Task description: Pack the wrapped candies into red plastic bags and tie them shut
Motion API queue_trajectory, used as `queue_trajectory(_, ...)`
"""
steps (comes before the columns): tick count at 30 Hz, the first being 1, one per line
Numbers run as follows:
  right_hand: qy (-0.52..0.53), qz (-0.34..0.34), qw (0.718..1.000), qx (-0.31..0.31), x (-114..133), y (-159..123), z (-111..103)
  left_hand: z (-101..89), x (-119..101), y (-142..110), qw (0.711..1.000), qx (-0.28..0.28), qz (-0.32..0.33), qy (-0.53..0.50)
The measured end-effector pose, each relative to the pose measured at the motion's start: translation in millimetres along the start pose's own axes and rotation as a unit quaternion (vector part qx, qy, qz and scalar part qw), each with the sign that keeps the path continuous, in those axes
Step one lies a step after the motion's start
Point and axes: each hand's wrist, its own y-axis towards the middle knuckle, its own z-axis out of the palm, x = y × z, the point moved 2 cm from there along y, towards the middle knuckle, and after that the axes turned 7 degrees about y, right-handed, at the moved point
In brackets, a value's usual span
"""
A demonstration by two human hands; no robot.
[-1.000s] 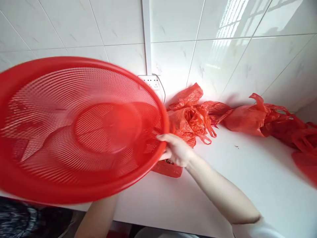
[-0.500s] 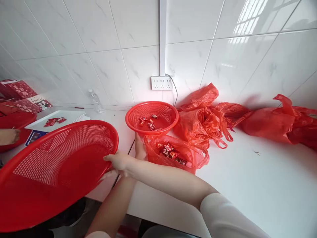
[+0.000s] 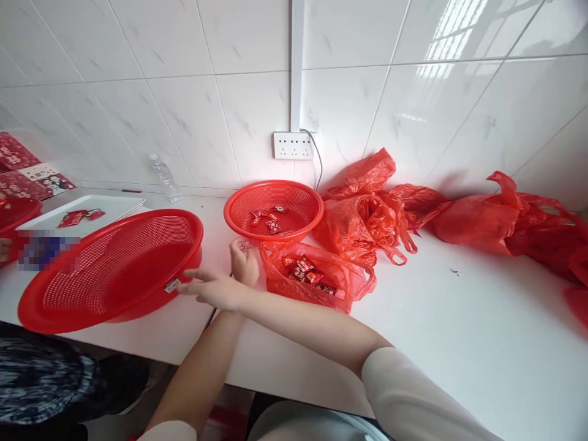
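Observation:
My right hand [image 3: 209,288] has its fingers stretched apart beside the large red basket [image 3: 138,309], near a small label on its side. This basket sits tilted at the table's left front edge, with no contents visible. Under my right forearm crosses my left arm. My left hand [image 3: 245,264] is closed, fingers curled, just below the rim of a smaller red basket [image 3: 229,214]; what it holds, if anything, is hidden. Several small red-wrapped packets [image 3: 274,226] lie in that smaller basket. An open red plastic bag [image 3: 282,278] with more packets stands right of my left hand.
Knotted red plastic bags [image 3: 362,223] line the wall on the right. A white tray [image 3: 108,202] with packets and a clear bottle [image 3: 166,180] stand at the back left. At the far left, another person's hand [image 3: 4,250] shows beside a red basket. A socket strip [image 3: 294,146] is on the wall.
The large basket has come down from my right hand's grip onto the table and levelled somewhat. My right hand has let go of its rim. My left hand has shifted slightly left.

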Motion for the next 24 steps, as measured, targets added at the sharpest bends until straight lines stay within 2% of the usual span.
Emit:
queue_trajectory(2, -0.080, -0.034, 0.995, 0.054, 23, -49, -20, -11.8, -4, 2, 0.999, -0.029, -0.002, 0.023)
queue_trajectory(3, -0.202, -0.081, 0.971, 0.103, 37, -76, -30, -17.1, -7, 2, 0.999, -0.025, 0.011, 0.047)
queue_trajectory(4, -0.316, -0.127, 0.935, 0.095, 51, -104, -42, -20.9, -11, 3, 0.996, 0.005, 0.034, 0.079)
queue_trajectory(5, -0.416, -0.151, 0.896, 0.046, 63, -129, -55, -23.4, -16, 3, 0.991, 0.041, 0.052, 0.116)
queue_trajectory(7, -0.574, -0.119, 0.801, -0.119, 81, -171, -83, -26.0, -26, 4, 0.978, 0.083, 0.084, 0.173)
queue_trajectory(9, -0.667, -0.011, 0.692, -0.275, 88, -199, -112, -26.9, -41, 4, 0.975, 0.052, 0.129, 0.174)
queue_trajectory(10, -0.689, 0.056, 0.644, -0.327, 88, -209, -126, -27.1, -50, 5, 0.975, 0.026, 0.159, 0.150)
queue_trajectory(11, -0.700, 0.120, 0.610, -0.351, 87, -216, -139, -27.3, -61, 5, 0.976, 0.006, 0.186, 0.116)
queue_trajectory(12, -0.703, 0.171, 0.593, -0.354, 86, -222, -150, -27.2, -72, 7, 0.976, 0.002, 0.203, 0.074)
queue_trajectory(13, -0.702, 0.201, 0.593, -0.340, 86, -227, -160, -27.3, -83, 10, 0.978, 0.015, 0.206, 0.027)
queue_trajectory(15, -0.684, 0.190, 0.631, -0.311, 94, -237, -174, -28.4, -105, 17, 0.981, 0.071, 0.165, -0.079)
queue_trajectory(17, -0.629, 0.090, 0.696, -0.335, 111, -249, -180, -31.7, -125, 26, 0.968, 0.116, 0.101, -0.198)
queue_trajectory(18, -0.585, 0.008, 0.723, -0.368, 122, -255, -182, -34.3, -133, 30, 0.956, 0.122, 0.079, -0.253)
queue_trajectory(19, -0.533, -0.090, 0.738, -0.404, 131, -259, -182, -37.1, -141, 34, 0.943, 0.120, 0.068, -0.302)
queue_trajectory(20, -0.476, -0.195, 0.738, -0.438, 139, -262, -181, -39.8, -147, 37, 0.931, 0.114, 0.067, -0.341)
queue_trajectory(22, -0.364, -0.373, 0.703, -0.484, 148, -262, -181, -43.7, -155, 40, 0.908, 0.106, 0.078, -0.398)
queue_trajectory(23, -0.318, -0.425, 0.688, -0.496, 148, -259, -183, -44.3, -157, 41, 0.898, 0.116, 0.084, -0.416)
queue_trajectory(24, -0.280, -0.449, 0.684, -0.501, 148, -255, -186, -43.8, -158, 41, 0.889, 0.135, 0.088, -0.428)
